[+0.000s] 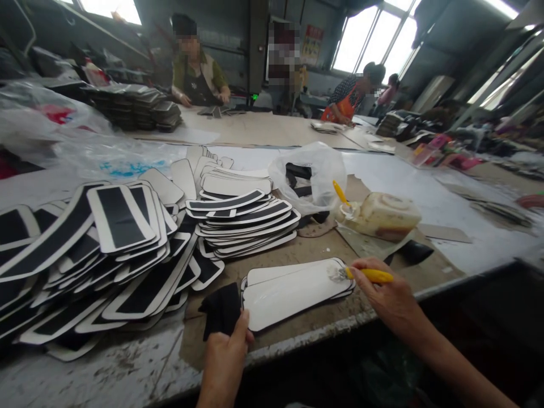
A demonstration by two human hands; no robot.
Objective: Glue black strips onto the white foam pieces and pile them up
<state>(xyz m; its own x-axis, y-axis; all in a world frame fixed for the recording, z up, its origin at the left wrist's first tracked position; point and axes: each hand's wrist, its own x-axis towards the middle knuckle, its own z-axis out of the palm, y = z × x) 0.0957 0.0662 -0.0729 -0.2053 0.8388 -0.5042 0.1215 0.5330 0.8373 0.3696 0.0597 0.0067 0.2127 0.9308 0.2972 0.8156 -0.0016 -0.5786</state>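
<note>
A brush with a yellow handle (376, 275) is held in my right hand (389, 294), its bristles touching the right end of a long white panel (289, 292). That panel tops a small stack near the table's front edge. My left hand (227, 354) is at the stack's left end, thumb and fingers closed around a black piece of material (221, 309) beside the panel's corner. Behind the panel stands a pile of white-edged black panels (250, 226). A larger, spread pile (123, 218) lies to the left.
A glue-stained container (389, 212) with another yellow-handled brush (340, 192) stands behind my right hand. Next to it are a plastic bag (327, 170) and a black strip (410, 253). People work across the table (429, 187).
</note>
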